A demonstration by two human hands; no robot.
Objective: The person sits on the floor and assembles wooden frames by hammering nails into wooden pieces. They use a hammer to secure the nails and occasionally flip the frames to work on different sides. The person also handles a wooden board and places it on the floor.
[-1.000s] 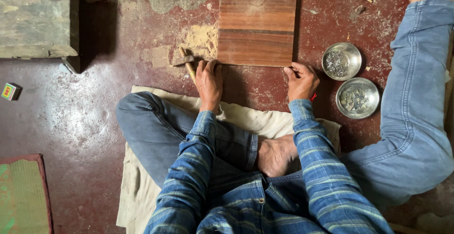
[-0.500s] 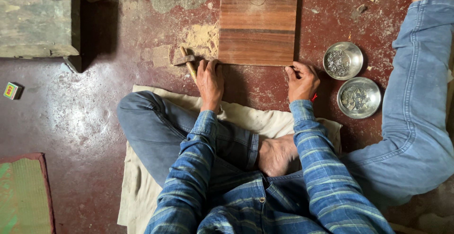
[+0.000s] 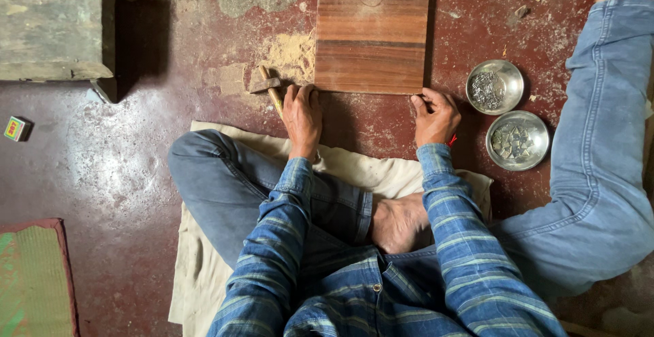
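Observation:
A striped brown wooden board (image 3: pixel 372 30) lies flat on the dark red floor in front of me. My left hand (image 3: pixel 302 113) rests palm down on the floor by the board's near left corner, fingertips at its edge, lying over the handle of a small wooden hammer (image 3: pixel 270 86). My right hand (image 3: pixel 434 115) sits at the board's near right corner with fingers curled against the edge. Something small and red shows by that wrist. I sit on a cream cloth (image 3: pixel 354 166), legs in blue jeans.
Two small metal bowls stand right of the board: the far bowl (image 3: pixel 494 87) holds small metal bits, the near bowl (image 3: pixel 517 140) holds pale pieces. A sawdust patch (image 3: pixel 291 54) lies left of the board. A wooden block (image 3: pixel 54 27), a small box (image 3: pixel 15 128) and a green mat (image 3: pixel 30 279) are at left.
Both hands stay at the board's near corners; the view has barely shifted. Nothing else has visibly moved.

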